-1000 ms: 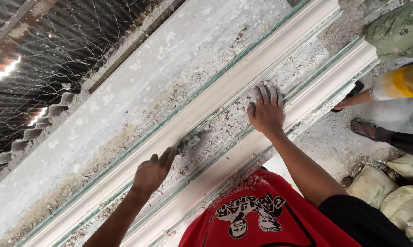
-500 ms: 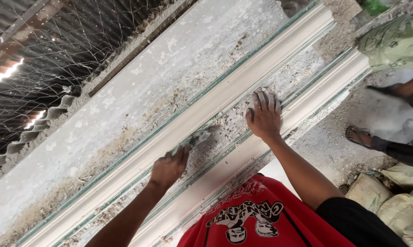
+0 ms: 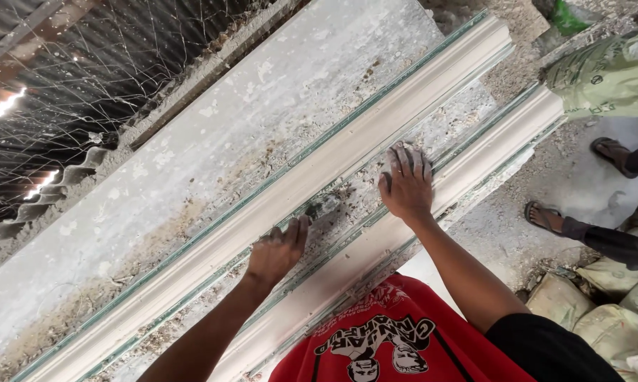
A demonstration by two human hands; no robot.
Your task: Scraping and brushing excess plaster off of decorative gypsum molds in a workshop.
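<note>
Head view: two long white moulded strips lie side by side on a grey, dust-caked surface (image 3: 192,141), running diagonally from its near left corner toward its far right end. The farther moulding (image 3: 375,134) is cream-white with a stepped profile and a thin green edge along its far side. The nearer moulding (image 3: 474,177) has the same profile, and its end reaches just past the surface's right edge. Between the two runs a flat channel (image 3: 347,205) crusted with pale crumbs and grit.

The left hand (image 3: 280,251) lies in that channel against the farther moulding, its fingers pressed together around a small dark scraper (image 3: 320,209) whose tip sits in the crumbs; how it grips the tool is mostly hidden. The right hand (image 3: 406,185) is laid flat with fingers spread, palm down, across the channel and the inner edge of the nearer moulding.

Below the hands shows one red printed shirt (image 3: 397,339). Beyond the surface's right edge are two sandalled feet (image 3: 545,216) of another person on the concrete floor, one green sack (image 3: 602,78) and several pale filled sacks (image 3: 595,311). Corrugated sheeting with wire mesh (image 3: 71,78) lies past the far edge.
</note>
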